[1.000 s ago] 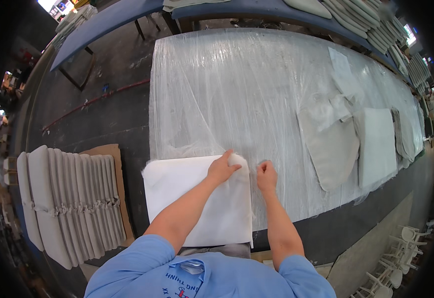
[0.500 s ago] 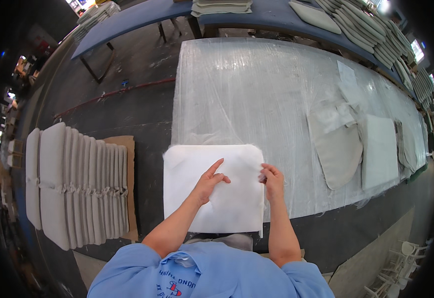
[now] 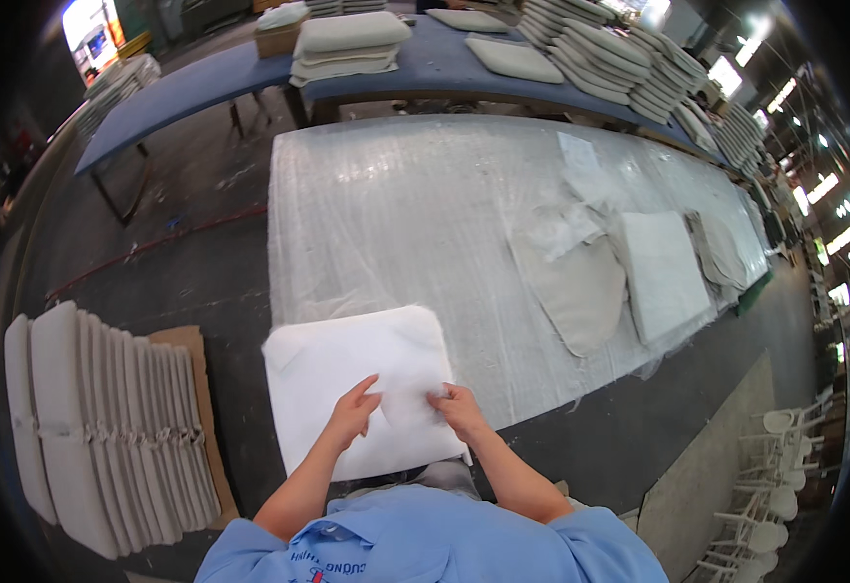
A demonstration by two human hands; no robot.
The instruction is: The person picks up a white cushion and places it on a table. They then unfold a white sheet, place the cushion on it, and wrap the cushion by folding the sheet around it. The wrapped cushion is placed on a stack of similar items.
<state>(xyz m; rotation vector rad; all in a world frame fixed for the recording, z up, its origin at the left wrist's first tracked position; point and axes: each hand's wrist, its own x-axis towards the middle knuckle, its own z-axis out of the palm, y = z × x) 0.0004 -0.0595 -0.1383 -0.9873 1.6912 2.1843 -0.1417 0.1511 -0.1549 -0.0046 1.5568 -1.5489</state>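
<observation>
A white, roughly square pad with rounded corners (image 3: 347, 350) lies in front of me, its far side over the near edge of a plastic-covered work surface (image 3: 405, 214). Over the middle of the pad is my left hand (image 3: 352, 412), open, with index finger and thumb stretched apart and nothing in them. My right hand (image 3: 461, 412) is closed in a pinch above the pad's right part, its fingertips pointing toward the left hand. A pale, blurred patch shows by those fingertips; whether it is a loose piece of the pad's white material I cannot tell.
Grey cushions (image 3: 119, 428) stand in a packed row on cardboard at left. A beige fabric cover (image 3: 575, 291) and a white slab (image 3: 660, 272) lie on the plastic at right. Behind, a blue table (image 3: 425, 68) bears cushion stacks. White chairs (image 3: 782, 500) stand lower right.
My right hand has come from the pad's right edge inward, closer to the left hand. The view has turned, so the pad and surroundings sit further left and appear tilted.
</observation>
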